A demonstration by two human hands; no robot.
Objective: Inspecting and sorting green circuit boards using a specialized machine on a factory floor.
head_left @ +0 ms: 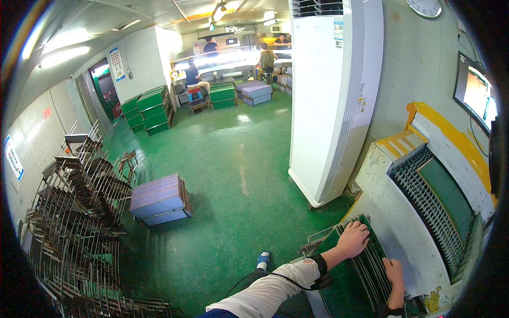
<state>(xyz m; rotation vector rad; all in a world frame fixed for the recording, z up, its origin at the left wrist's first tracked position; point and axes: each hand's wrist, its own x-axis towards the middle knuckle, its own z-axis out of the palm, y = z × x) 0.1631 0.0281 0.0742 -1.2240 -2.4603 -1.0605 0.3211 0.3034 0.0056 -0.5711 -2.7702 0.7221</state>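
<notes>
At the lower right my left hand (354,239) reaches across a metal wire rack (366,269), its fingers curled over the far edge of a green board (374,233). Close by, my right hand (393,271) is closed at the right side of the same rack; what its fingers grip is hidden. Thin parallel rods run between the two hands, with dark green surfaces among them. Just beyond stands a roller conveyor machine (424,212), where another flat green panel (449,195) lies on the rollers.
A tall white air conditioner (323,116) stands ahead. Empty wire racks (79,212) crowd the left side. A stack of purplish panels (159,199) sits on the green floor (233,175). Green stacks (154,108) and seated people (193,77) are farther back. A screen (474,93) hangs at right.
</notes>
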